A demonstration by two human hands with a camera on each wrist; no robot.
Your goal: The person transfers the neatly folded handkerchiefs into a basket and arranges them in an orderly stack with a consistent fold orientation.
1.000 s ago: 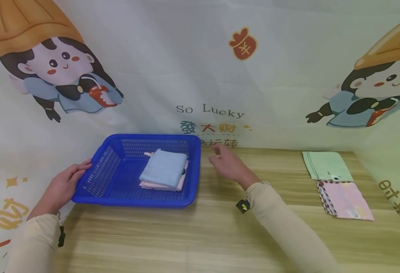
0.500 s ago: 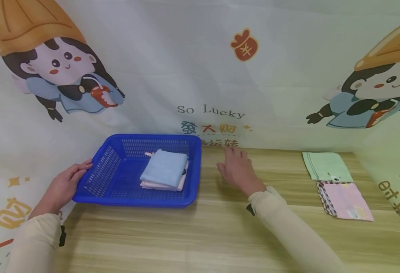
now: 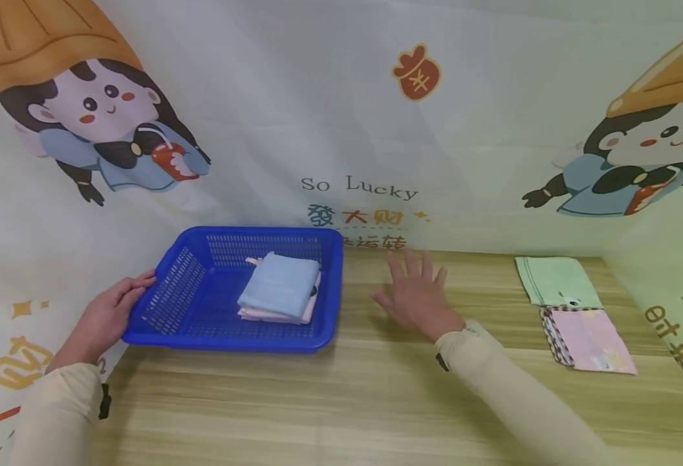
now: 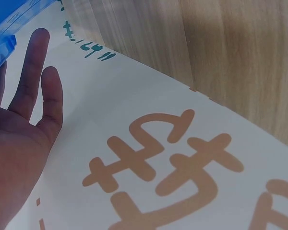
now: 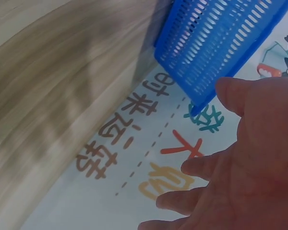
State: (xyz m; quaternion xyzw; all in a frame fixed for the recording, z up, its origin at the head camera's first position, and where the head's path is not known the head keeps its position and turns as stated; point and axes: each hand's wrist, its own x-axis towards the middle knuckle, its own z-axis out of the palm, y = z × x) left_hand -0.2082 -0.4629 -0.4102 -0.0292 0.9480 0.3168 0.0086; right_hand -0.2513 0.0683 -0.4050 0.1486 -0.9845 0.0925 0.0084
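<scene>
My left hand [image 3: 101,322] is at the left side of a blue plastic basket [image 3: 233,342], fingertips right at its outer rim. In the left wrist view its fingers [image 4: 33,67] stretch out fairly straight, and others are partly hidden by the basket's edge. Inside the basket, toward its right, a folded light-blue cloth [image 3: 283,285] lies on a pale pink folded cloth [image 3: 271,318]. My right hand [image 3: 416,299] is spread, holding nothing, to the right of the basket. In the right wrist view its thumb overlaps the basket's corner.
Two more folded cloths lie at the right of the wooden tabletop [image 3: 330,408]: a green one [image 3: 563,281] behind and a pink one with a checked edge [image 3: 597,343] in front, touching. Printed white fabric [image 3: 271,129] walls the table at the back and both sides.
My right hand has moved rightward, away from the basket, and its bent fingers have spread out. The left hand, the basket and the cloths have stayed in place.
</scene>
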